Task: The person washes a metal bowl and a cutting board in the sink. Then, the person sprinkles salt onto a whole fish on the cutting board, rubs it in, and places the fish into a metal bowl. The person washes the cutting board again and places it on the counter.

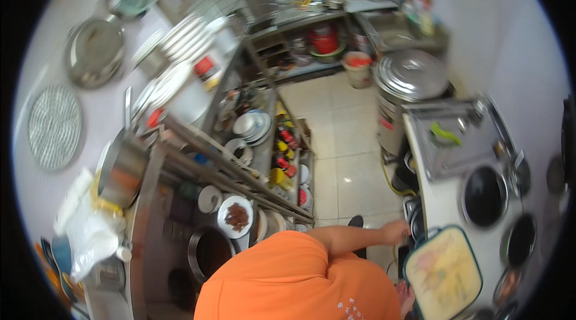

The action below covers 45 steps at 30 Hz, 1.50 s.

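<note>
A cutting board (443, 270) with a dark green rim and a stained yellowish face lies at the front of the right-hand counter. My left hand (396, 232), fingers curled, is just off the board's upper left corner, near dark pans (416, 219) under the counter edge. Whether it grips anything is not clear. Partly covered by my orange shirt, my right hand (405, 295) is at the board's left edge; its hold is hidden. Past the board, a metal tray (454, 153) carries a green pepper (445, 134).
Dark round pans (485, 196) line the right counter. A large lidded steel pot (411, 75) stands beyond it. A metal shelf rack (216, 149) holds bowls, bottles and a plate of brown food (235, 216). Between them runs the tiled floor (355, 180), with a bucket (358, 69) farther off.
</note>
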### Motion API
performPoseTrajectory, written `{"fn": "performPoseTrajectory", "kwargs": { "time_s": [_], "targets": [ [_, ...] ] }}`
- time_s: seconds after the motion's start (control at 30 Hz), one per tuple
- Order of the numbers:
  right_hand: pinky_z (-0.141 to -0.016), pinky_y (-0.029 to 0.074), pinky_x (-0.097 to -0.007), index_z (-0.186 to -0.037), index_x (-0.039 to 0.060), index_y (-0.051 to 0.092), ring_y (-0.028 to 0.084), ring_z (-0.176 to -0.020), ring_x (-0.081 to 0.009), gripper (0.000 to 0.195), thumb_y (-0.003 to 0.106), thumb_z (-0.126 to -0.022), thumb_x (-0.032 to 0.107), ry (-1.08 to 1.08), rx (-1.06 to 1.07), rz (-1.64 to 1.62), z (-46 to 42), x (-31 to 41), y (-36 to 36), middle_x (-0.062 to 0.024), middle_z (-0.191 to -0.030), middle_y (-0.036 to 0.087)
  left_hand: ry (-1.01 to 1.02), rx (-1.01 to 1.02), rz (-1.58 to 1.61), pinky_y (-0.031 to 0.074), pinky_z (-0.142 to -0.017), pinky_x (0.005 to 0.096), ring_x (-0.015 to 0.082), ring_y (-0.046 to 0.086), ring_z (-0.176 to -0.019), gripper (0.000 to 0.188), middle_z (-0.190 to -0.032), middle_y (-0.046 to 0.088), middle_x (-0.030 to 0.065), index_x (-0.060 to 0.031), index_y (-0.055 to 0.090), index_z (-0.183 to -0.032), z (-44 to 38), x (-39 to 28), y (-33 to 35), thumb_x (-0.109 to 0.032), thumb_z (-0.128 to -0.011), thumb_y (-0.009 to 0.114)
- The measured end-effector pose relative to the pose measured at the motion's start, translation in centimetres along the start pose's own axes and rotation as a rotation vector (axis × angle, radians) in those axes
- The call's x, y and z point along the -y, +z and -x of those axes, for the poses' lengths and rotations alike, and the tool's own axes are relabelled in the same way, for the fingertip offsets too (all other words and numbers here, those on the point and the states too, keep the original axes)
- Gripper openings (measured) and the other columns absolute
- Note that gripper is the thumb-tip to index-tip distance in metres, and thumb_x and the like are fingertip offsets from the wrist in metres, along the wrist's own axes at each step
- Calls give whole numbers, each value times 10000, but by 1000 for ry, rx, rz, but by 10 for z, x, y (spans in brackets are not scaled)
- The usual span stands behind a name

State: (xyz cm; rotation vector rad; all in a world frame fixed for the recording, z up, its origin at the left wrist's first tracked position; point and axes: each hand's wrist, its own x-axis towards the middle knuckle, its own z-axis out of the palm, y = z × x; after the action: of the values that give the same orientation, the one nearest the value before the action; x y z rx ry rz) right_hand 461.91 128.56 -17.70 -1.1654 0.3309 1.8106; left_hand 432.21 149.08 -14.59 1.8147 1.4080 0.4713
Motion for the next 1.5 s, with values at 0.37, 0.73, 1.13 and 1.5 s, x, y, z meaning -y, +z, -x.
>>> {"fn": "performPoseTrajectory", "kwargs": {
  "time_s": [0.37, 0.73, 1.13, 1.5],
  "targets": [
    [-845, 578, -367, -1082, 159, 697, 675, -938, -167, 232, 734, -991, 369, 12, -61, 200, -44, 31, 137, 31, -1025, 710, -731, 696, 510, 433, -1144, 482, 294, 575, -1370, 625, -1540, 582, 121, -88, 595, -1498, 131, 213, -65, -427, -974, 641],
    [-1064, 496, -390, -1351, -71, 618, 658, -1166, -301, 505, 736, -956, 221, -629, 218, 1663, -182, -70, 382, -161, -1224, 714, -582, 329, -121, 572, -900, 535, 415, 727, -1037, 343, -1173, 743, 233, -17, 786, -1030, 110, 248, -169, -303, -911, 639],
    [-1272, 284, -434, -1636, -72, 232, 287, -1567, -445, 1192, 696, -861, 705, 411, 556, 2507, -407, -199, 476, -331, -1666, 302, -682, -1280, -680, 591, -848, 417, 317, 717, -1017, 238, -1175, 724, 90, -108, 699, -1081, 143, 35, -603, -175, -873, 792],
    [-1223, 363, -460, -1575, 256, 512, 446, -1469, -460, 785, 630, -912, 660, 550, 896, 2896, -489, -241, 633, -339, -1573, 445, -1531, -1071, -1060, 575, -866, 466, 385, 670, -1030, 449, -1335, 619, 191, -21, 612, -1363, 170, -18, -685, -133, -940, 715]
  ]
}}
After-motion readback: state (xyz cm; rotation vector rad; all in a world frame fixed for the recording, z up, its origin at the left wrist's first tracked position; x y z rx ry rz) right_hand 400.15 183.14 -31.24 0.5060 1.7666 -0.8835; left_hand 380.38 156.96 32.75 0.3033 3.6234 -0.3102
